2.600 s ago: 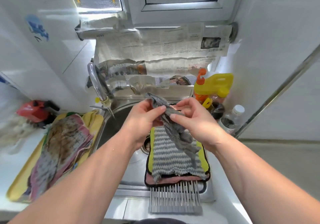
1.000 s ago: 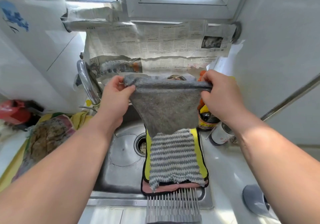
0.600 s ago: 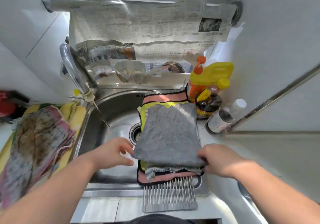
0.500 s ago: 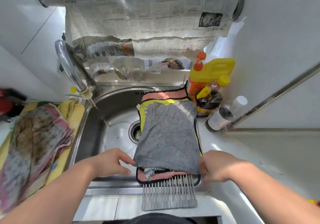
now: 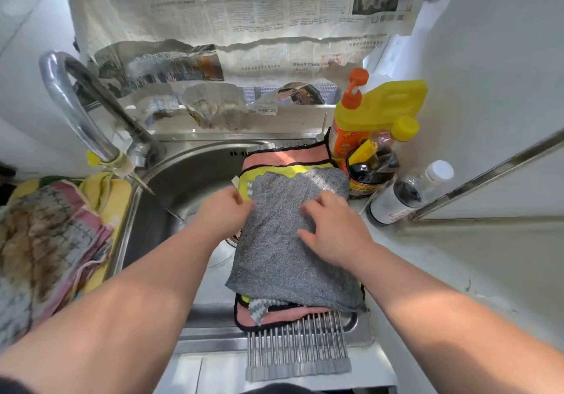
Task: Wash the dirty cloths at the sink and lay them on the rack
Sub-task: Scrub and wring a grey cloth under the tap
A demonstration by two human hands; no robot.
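Altogether four cloths (image 5: 283, 256), left hand (image 5: 224, 214), right hand (image 5: 334, 232)

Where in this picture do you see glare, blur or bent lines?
Head view: daylight glows through the newspaper and glints on the tap. Head view: the wide lens swells the forearms near the bottom edge and slightly bows the rail. Head view: the grey cloth is sharp, while the dirty cloths at the left edge look smeared.

Nothing readable. Newspaper (image 5: 274, 6) print is too small and blurred. Labels on pump bottle (image 5: 344, 144), dark bottle (image 5: 367, 177) and clear bottle (image 5: 392, 207) are illegible.
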